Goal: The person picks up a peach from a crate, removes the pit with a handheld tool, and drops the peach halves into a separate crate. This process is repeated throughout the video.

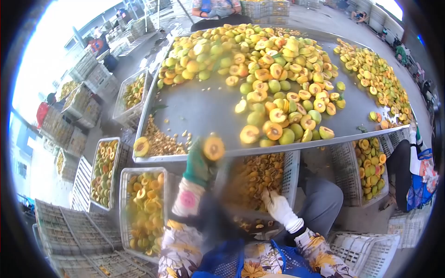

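My left hand point(198, 163), in a green glove, is closed on a peach half point(213, 147) at the near edge of the metal table point(194, 106). The cut face, with the brown pit area in its middle, is turned towards me. My right hand point(280, 211), in a white glove, is lower, over a crate of brown pits point(262, 178) between my legs. Its fingers are drawn together, and whatever they hold is too small to make out. Many whole and halved yellow-green peaches point(282, 69) are heaped on the table. Loose pits point(160, 141) lie in its near left corner.
Crates of peach halves point(144, 211) stand to my left, one beyond another point(105, 171). Another fruit crate point(369, 171) is under the table's right side. Empty crates point(364, 250) stand at lower right. Other people sit across the table point(218, 8) and at right point(422, 171).
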{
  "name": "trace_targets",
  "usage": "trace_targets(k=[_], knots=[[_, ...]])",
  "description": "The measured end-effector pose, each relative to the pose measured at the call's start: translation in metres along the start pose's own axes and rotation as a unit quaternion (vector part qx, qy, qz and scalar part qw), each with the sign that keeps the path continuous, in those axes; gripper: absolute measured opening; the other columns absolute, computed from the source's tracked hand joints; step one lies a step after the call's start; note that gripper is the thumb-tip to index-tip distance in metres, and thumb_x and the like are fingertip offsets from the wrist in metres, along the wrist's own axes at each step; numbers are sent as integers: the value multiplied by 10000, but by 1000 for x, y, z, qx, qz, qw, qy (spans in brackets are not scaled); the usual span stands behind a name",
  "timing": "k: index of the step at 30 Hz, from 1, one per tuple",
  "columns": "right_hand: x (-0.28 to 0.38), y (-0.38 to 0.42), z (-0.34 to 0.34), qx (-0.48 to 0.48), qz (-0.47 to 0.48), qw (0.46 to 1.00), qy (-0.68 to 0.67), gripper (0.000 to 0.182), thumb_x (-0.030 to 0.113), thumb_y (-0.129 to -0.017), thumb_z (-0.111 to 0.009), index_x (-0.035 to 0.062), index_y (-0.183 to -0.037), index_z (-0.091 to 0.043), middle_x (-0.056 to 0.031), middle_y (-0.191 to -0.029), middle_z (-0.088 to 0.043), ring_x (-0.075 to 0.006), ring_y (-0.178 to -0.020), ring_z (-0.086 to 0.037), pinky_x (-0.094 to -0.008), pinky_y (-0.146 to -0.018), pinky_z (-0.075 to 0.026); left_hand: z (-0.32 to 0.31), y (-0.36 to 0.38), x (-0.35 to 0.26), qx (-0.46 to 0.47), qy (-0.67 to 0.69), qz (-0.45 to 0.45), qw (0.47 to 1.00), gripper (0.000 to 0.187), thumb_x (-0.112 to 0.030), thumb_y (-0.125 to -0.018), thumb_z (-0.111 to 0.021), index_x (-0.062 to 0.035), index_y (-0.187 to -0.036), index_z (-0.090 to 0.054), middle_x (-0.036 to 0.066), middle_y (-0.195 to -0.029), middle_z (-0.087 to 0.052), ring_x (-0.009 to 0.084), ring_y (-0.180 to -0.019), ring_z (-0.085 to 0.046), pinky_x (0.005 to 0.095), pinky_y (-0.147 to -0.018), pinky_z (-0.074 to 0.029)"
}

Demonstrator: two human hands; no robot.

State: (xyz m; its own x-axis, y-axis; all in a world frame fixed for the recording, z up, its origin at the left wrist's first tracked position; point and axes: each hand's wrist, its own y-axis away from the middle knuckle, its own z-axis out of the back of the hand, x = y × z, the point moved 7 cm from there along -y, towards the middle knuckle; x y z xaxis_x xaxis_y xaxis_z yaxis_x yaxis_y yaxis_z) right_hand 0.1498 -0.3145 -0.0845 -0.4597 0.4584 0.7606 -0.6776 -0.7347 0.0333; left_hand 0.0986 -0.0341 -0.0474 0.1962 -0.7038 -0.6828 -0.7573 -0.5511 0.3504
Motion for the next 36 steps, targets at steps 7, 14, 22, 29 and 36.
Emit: trace_targets(k=[7,14,22,29,36], knots=[[126,0,8,12,153,980,-131,288,287,-970,-513,3,-933,-537,-154,-592,-565,-289,-500,-574,-384,-459,-430,-22,106,53,-14,61,-66,996,529,-545,-940,-448,-50,-1067,-585,128,-839,-640,202,-691,-609,282,-620,-507],[134,0,-5,3,147,986,-72,232,207,-955,-521,-16,-887,-525,-248,-602,-553,-419,-557,-583,-447,-467,-431,-14,121,49,-73,-112,-227,965,322,-292,-977,-478,-6,-1077,-591,56,-875,-629,131,-765,-564,264,-701,-466],[127,-10,-18,86,126,980,-130,366,289,-990,-448,-42,-858,-531,-294,-735,-585,-457,-653,-591,-468,-567,-444,-23,131,41,-124,-204,-287,928,286,-248,-978,-493,-6,-1041,-632,15,-828,-615,74,-724,-536,211,-644,-430],[117,-5,-34,206,-90,937,-267,535,465,-994,-373,-36,-1010,-562,-118,-700,-574,-227,-553,-568,-356,-549,-466,-2,105,38,-39,-333,-252,908,230,-220,-935,-575,-10,-970,-665,-15,-749,-606,51,-641,-516,201,-588,-423],[114,-22,-30,162,-55,963,-210,499,456,-995,-379,-3,-911,-553,-79,-576,-530,-143,-448,-525,-290,-376,-402,6,96,67,-14,-71,-181,981,411,-358,-981,-453,-25,-1208,-533,46,-1057,-564,128,-981,-538,277,-894,-433]])
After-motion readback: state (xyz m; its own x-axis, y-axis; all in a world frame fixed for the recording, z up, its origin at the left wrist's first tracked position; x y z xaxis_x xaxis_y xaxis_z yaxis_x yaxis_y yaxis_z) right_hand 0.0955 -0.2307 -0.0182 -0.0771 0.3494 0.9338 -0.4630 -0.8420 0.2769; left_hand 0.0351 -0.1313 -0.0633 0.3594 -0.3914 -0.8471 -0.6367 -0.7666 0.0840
